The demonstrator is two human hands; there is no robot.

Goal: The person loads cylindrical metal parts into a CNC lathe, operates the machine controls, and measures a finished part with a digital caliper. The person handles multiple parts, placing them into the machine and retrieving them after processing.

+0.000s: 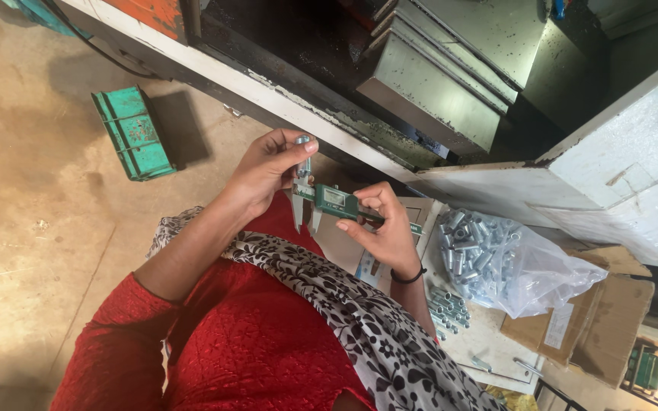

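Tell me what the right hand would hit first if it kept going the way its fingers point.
The right hand grips the green digital caliper, fingers pointing toward the left hand. Going on along the caliper, it would likely meet the small metal sleeve in the caliper's jaws, then the left hand's fingers. Depth is hard to judge.

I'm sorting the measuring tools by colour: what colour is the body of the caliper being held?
Green, seen in the head view: the caliper.

At centre frame a small grey rectangular screen (334, 197) sits on a green digital caliper (336, 204). Right of centre lies a clear plastic bag (550, 270) of silvery metal sleeves. Lower right stands a brown cardboard box (611, 320) bearing a white rectangular label (557, 326). A teal crate (132, 133) rests on the floor, upper left.
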